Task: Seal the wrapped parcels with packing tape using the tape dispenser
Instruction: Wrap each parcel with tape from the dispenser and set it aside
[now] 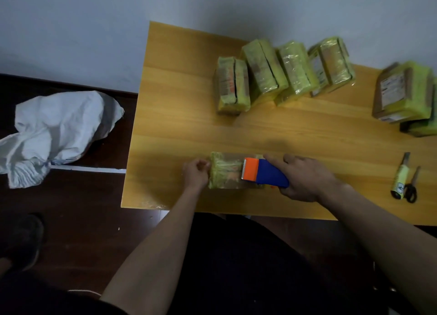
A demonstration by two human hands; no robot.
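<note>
Parcel point(227, 170) at the table's point(295, 135) near edge, pinched by my left hand point(195, 173) while my right hand point(305, 177) grips the tape dispenser point(264, 173) over it; sealing looks midway, other parcels point(283, 71) waiting behind.

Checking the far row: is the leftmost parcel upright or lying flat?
Upright: the leftmost parcel stands on its end on the table, beside its taller neighbours.

Dim, flat indoor light, soft shadow on the pale wall point(212, 5) above the orange wooden worktop point(295, 130), dark floor point(78, 215) nearly black, slight motion blur on the hands, wide-angle bending at edges, grainy, muted colours
</note>
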